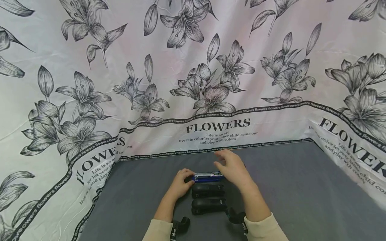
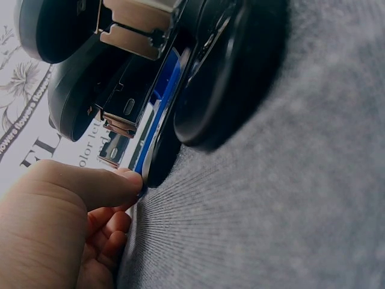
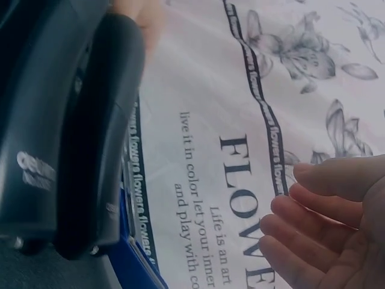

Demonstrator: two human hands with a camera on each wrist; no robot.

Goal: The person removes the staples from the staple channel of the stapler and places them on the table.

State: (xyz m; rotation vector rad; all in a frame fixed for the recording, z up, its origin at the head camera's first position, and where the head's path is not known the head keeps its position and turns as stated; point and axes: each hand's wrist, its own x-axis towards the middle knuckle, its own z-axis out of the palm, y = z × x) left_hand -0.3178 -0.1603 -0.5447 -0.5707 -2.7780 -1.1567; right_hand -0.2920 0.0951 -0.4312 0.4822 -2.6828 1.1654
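Observation:
A blue stapler (image 1: 207, 178) with a shiny metal top lies on the grey cloth, farthest back in a row of staplers. At its left end my left hand (image 1: 180, 184) pinches it; in the left wrist view the thumb (image 2: 123, 183) presses against the blue edge, with the other fingers curled beneath. Beyond the right end hovers my right hand (image 1: 233, 168), holding nothing, its fingers loosely bent and apart in the right wrist view. In front of the blue one lie a black stapler (image 1: 208, 190) and a second black stapler (image 1: 208, 205), roughly parallel.
Grey cloth (image 1: 289, 180) covers the work surface. A white curtain (image 1: 211, 134) printed with flowers and lettering rises behind and along both sides. Black cameras are strapped at the left wrist (image 1: 182, 225) and the right wrist (image 1: 236, 217).

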